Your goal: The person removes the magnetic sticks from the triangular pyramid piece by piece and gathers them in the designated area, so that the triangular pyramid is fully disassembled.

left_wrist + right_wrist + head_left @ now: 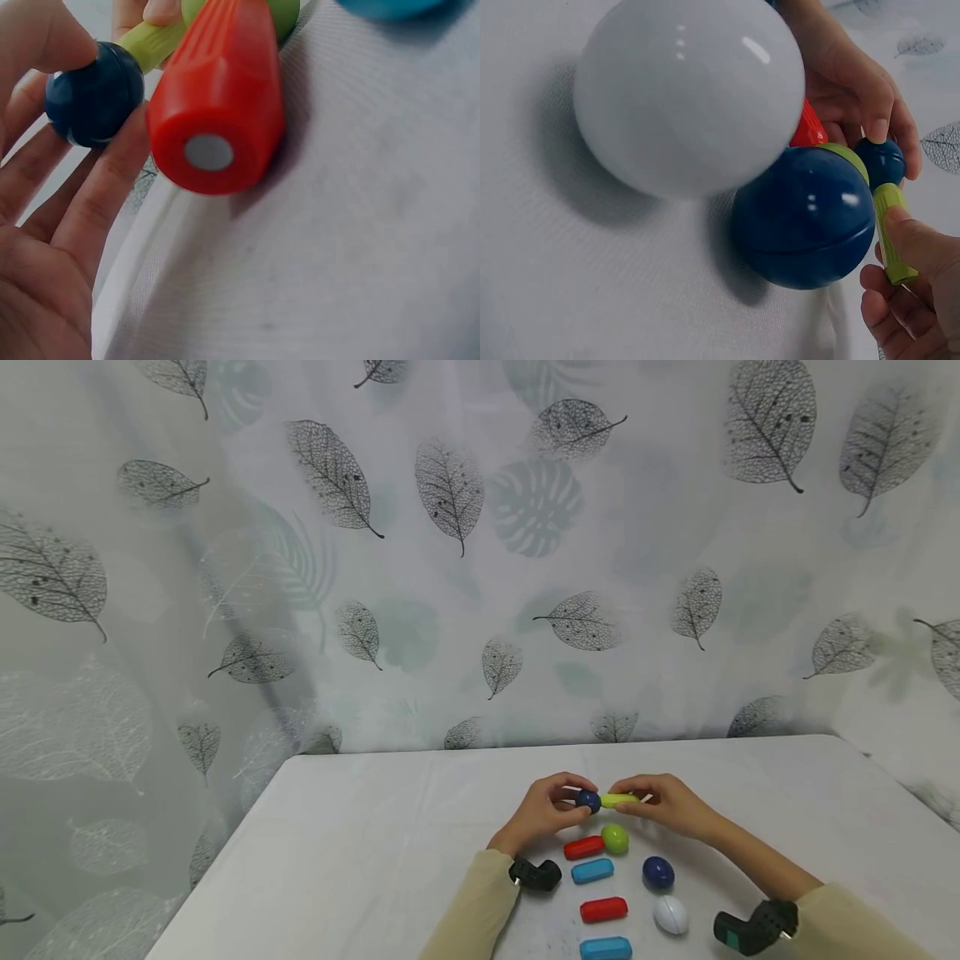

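Note:
My left hand (546,807) pinches a small dark blue ball (588,800) (94,94) (882,161) between thumb and fingers. My right hand (660,802) grips a lime green stick (619,798) (154,43) (891,229) whose end meets the ball. Both hands hover just above the white table (375,860). Below them lie a red stick (583,847) (217,97) and a green ball (615,838), side by side.
Nearer me lie a blue stick (592,870), a second red stick (603,909), another blue stick (605,948), a large dark blue ball (657,872) (802,217) and a white ball (671,914) (690,94). A leaf-print curtain (450,543) hangs behind the table.

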The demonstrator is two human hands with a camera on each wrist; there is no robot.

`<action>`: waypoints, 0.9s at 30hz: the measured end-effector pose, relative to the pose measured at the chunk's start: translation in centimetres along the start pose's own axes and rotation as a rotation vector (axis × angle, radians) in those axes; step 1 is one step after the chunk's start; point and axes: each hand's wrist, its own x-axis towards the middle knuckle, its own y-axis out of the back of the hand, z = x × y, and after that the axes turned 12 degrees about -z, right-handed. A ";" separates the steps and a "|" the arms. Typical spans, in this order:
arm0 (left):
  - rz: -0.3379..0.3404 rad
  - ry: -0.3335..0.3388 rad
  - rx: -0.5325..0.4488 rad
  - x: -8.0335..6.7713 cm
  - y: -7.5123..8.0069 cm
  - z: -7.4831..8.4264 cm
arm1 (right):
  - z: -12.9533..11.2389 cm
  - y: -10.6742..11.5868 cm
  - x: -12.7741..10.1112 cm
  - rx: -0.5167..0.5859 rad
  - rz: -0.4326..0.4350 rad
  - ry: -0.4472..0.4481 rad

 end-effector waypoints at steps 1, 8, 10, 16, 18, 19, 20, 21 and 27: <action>-0.005 0.001 -0.011 0.0 0.0 0.1 | 0.1 0.0 -0.1 0.013 -0.003 -0.003; 0.013 0.007 -0.021 0.1 -0.1 0.0 | -0.1 -0.2 -0.2 0.034 0.009 0.022; 0.036 0.014 -0.008 0.1 -0.1 0.0 | -0.3 -0.4 -0.1 0.020 0.028 0.031; 0.031 0.029 -0.056 0.1 0.0 0.1 | -0.9 -0.7 0.1 -0.015 0.024 0.095; 0.024 0.030 -0.088 0.1 0.1 0.2 | -1.0 -0.7 0.1 -0.015 0.020 0.121; 0.022 0.031 -0.104 0.1 0.1 0.2 | -1.0 -0.6 0.1 -0.011 0.021 0.130; 0.019 0.033 -0.115 0.0 0.1 0.2 | -1.0 -0.6 0.1 -0.004 0.020 0.135; 0.017 0.037 -0.127 0.0 0.1 0.3 | -1.0 -0.6 0.1 0.006 0.018 0.137; 0.061 -0.024 -0.251 0.1 0.1 0.1 | -1.1 -0.7 0.0 0.031 0.031 0.093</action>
